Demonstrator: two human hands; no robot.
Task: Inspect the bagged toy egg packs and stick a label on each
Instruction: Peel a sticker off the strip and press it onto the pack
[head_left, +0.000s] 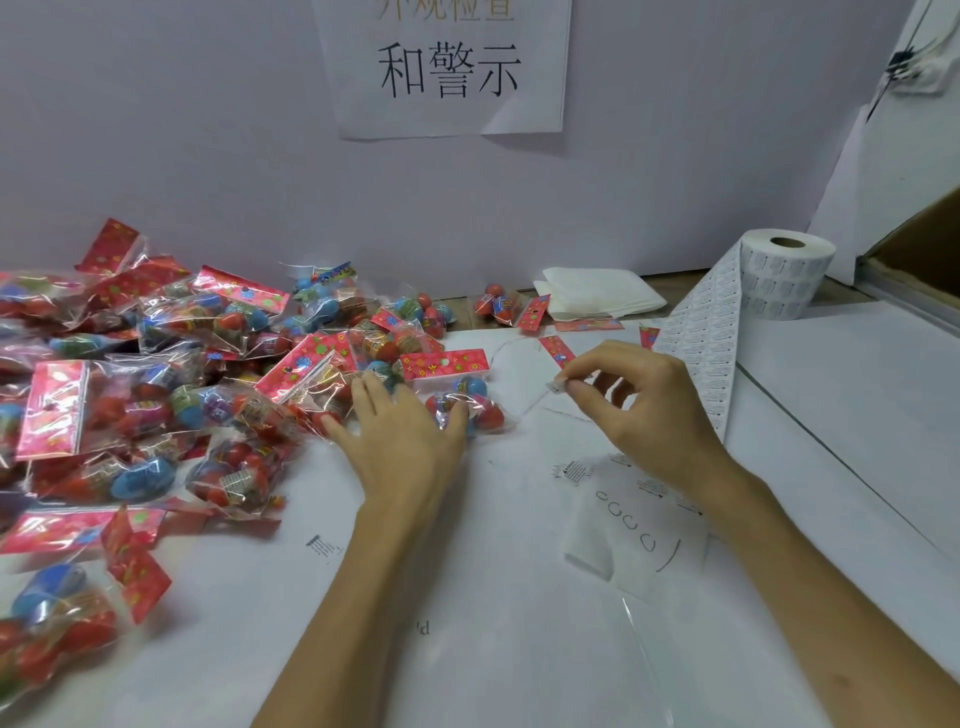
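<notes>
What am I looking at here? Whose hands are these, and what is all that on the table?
No machine here: a person works with bare hands, and the single picture comes from a camera worn on their head, looking down. The left hand rests open on a bagged toy egg pack at the edge of a big pile of packs. The right hand pinches a small white label between thumb and finger. More labels sit on the label roll at the back right, whose strip trails down onto the white table.

Glossy plastic egg packs (457, 400), matt paper label roll (779, 275)
</notes>
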